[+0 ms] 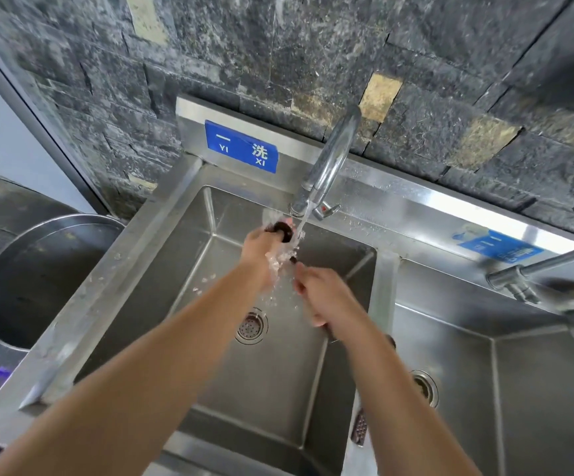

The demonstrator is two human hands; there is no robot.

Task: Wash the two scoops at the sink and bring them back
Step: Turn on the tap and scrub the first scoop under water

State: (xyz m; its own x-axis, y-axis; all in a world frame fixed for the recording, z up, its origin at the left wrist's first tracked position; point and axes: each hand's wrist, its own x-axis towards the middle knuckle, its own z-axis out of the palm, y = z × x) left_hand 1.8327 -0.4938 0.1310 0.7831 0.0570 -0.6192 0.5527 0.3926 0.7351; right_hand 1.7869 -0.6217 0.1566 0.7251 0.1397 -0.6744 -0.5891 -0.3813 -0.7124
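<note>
Your left hand (261,247) is closed round a dark scoop (282,231) under the faucet (326,163) stream, far side of the sink (161,242). Right hand (326,297) is curled, probably gripping the second scoop's handle; blurred. Wet, slippery, light: grip handles firmly.

Sink (161,242) and faucet (333,156) are seen in bare silver steel. Wall (278,46) at top is mottled dark grey with tan patches. Blue sign (240,146) is lettered white. Scoop (282,231) is dark brown.
</note>
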